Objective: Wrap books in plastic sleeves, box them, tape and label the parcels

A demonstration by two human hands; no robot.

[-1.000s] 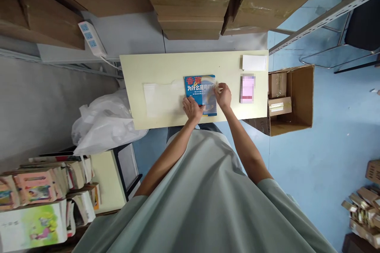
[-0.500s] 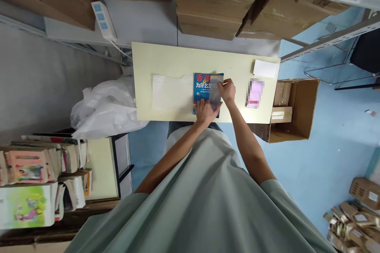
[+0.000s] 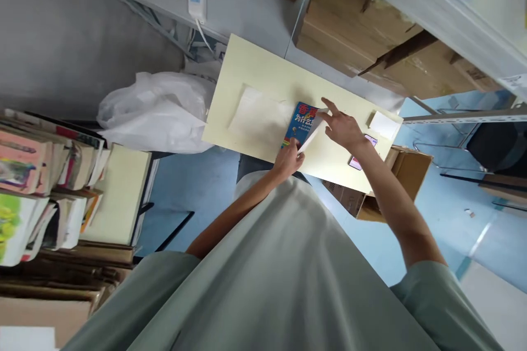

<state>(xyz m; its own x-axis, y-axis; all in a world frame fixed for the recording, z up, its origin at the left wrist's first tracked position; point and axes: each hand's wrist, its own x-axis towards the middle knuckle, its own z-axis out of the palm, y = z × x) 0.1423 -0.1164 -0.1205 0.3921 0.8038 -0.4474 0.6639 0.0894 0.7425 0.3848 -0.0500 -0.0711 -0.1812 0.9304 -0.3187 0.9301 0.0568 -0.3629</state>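
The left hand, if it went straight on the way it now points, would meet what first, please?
Most likely the blue book, whose near end the left hand seems to touch, though depth is hard to judge.

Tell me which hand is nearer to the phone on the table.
Right. The right hand is beside the phone, its wrist partly covering it in this view; the left hand is farther off, at the blue book's near end.

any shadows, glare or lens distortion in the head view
Head view: wide-angle stretching toward the edges; soft shadow on the pale yellow rectangular table beside the blue paper book with red lettering; pale streak, probably glare, on the blue floor.
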